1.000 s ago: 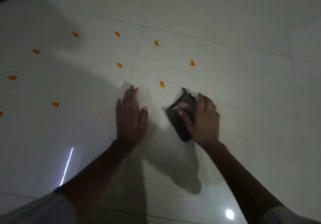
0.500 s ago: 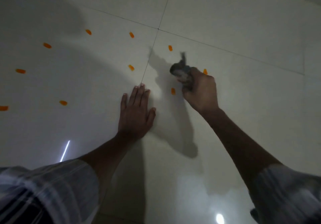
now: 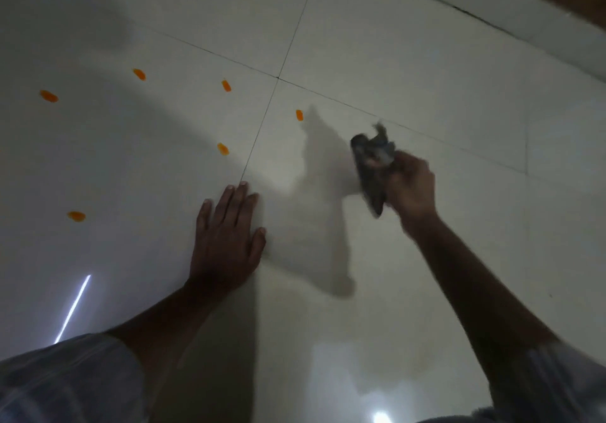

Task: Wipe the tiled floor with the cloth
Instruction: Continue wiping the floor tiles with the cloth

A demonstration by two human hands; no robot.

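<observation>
A dark grey cloth (image 3: 372, 166) is bunched in my right hand (image 3: 411, 189), which grips it right of centre; whether it touches the tile I cannot tell. My left hand (image 3: 229, 239) lies flat on the white tiled floor (image 3: 377, 45), fingers spread, palm down, just left of a grout line. Several orange smears mark the tiles to the left and ahead: one (image 3: 299, 115) sits just left of the cloth's shadow, another (image 3: 223, 149) ahead of my left fingertips.
Dark grout lines cross at a joint (image 3: 278, 78) ahead. A raised white skirting edge (image 3: 524, 19) runs along the far right, with dark wood beyond it. Light reflections glint on the tile near my arms.
My right hand has swept the cloth from near my left hand forward, then right and a little back. Two orange marks near it are gone. My left hand stays planted.
</observation>
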